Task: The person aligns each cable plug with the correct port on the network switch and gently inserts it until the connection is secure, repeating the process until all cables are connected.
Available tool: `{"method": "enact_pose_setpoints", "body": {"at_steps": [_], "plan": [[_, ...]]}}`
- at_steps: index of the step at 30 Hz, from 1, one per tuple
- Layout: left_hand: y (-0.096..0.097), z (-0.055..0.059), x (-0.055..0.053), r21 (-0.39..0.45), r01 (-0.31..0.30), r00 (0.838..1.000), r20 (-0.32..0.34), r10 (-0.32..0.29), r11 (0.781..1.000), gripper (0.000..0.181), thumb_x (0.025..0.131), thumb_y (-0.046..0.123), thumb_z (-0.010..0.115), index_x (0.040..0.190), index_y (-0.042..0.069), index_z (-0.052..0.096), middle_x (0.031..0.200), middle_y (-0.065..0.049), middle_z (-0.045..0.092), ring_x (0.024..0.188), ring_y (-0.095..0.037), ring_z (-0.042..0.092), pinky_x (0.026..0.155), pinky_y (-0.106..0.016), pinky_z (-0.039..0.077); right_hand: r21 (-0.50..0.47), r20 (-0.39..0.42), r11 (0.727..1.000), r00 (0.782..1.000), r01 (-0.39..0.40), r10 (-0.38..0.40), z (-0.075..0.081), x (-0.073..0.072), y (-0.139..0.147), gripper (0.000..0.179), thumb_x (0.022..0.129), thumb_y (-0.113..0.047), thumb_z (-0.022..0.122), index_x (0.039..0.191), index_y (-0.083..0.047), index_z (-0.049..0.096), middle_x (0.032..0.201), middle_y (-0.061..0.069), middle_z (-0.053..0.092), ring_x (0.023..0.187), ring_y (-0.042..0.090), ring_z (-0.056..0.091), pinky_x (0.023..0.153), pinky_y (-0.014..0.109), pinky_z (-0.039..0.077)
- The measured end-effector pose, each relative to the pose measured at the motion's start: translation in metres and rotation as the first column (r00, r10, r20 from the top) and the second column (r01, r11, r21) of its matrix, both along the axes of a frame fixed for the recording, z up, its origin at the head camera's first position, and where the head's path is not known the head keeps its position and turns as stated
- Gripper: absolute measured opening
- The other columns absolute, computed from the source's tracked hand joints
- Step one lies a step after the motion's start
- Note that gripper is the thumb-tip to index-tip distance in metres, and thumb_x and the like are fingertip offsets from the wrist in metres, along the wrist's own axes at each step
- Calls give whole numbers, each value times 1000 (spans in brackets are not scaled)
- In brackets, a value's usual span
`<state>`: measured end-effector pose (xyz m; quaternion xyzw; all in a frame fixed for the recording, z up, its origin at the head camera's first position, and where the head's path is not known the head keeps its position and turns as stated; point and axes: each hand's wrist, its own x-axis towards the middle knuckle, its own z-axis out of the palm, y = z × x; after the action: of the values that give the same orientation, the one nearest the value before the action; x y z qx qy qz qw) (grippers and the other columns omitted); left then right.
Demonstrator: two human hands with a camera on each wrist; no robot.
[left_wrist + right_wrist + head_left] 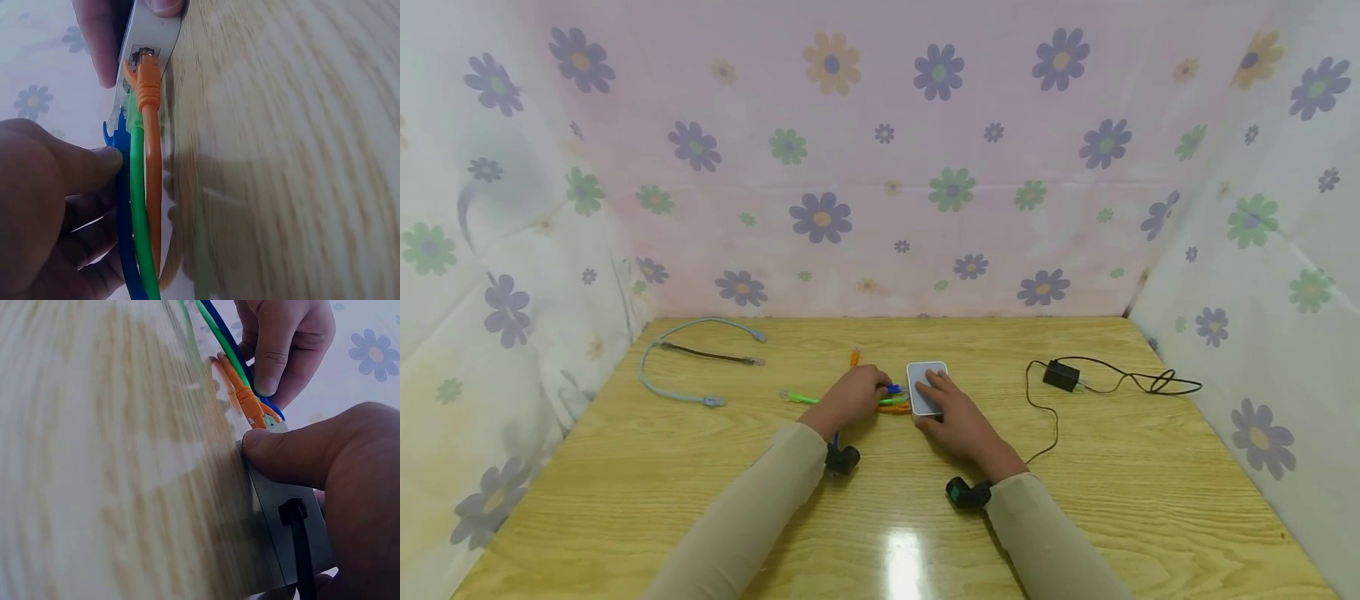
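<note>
Between the thumb and fingers of my left hand (852, 396) is a blue network cable (123, 219), pinched just behind its plug (121, 139). That plug is right at the port side of a small white network switch (917, 372). Beside it, an orange cable's plug (149, 81) sits in a port, and a green cable (139, 187) runs up to the port between them. My right hand (958, 425) grips the switch, thumb (269, 453) on its side edge and fingers over its top. A black power lead (302, 550) enters the switch's side under that hand.
A light blue cable (642, 367) and a short black cable (703, 353) lie at the table's left. Toward the right is a black power adapter (1062, 375) with its looped lead (1165, 382). Flowered cloth (880, 158) encloses the table's back and sides.
</note>
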<state>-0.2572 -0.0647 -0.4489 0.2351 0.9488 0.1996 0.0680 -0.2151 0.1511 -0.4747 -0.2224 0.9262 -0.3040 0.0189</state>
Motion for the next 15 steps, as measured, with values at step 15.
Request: {"method": "enact_pose_setpoints", "body": {"at_steps": [15], "plan": [[3, -2, 0, -6, 22, 1000, -8, -22, 1000, 25, 99, 11, 53, 113, 4, 71, 109, -10, 68, 101, -23, 63, 91, -39, 52, 3, 1, 1000, 1000, 0, 0, -1, -1, 0, 61, 94, -31, 63, 148, -12, 41, 160, 10, 25, 150, 32, 14, 114, 55, 30]]}}
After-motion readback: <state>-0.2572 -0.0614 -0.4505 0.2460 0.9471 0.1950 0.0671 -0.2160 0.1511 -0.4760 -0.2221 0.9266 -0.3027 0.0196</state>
